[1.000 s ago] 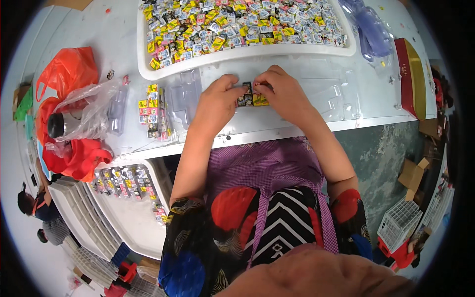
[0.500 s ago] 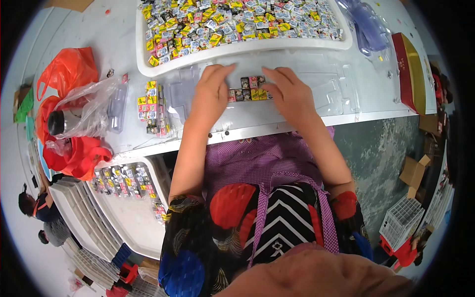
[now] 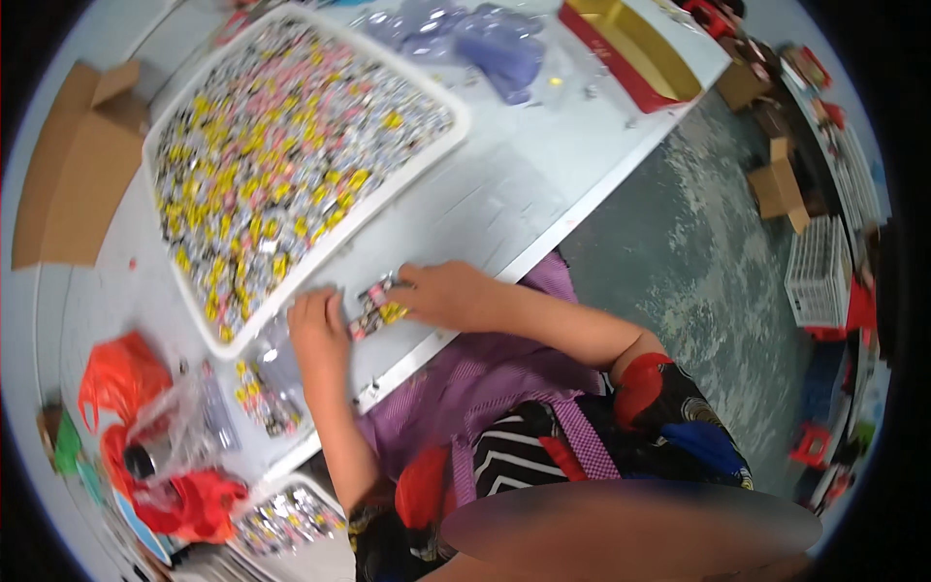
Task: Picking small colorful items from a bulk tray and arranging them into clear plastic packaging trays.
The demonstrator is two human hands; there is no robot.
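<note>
The left hand and right hand pinched a short row of small wrapped pieces between their fingertips (fingers closed on its two ends), flat on the white table, just beside the big white tray heaped with similar colourful pieces

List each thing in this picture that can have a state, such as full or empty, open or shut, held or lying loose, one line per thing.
Large white plastic tray: full of small wrapped pieces.
Row of small colourful wrapped pieces: on the table, pressed between both hands.
Left hand: fingers on the row's end.
Right hand: fingers on the row's other end.
Red rectangular box: open, yellow inside.
Brown cardboard box: flaps open.
Orange plastic bag: crumpled.
</note>
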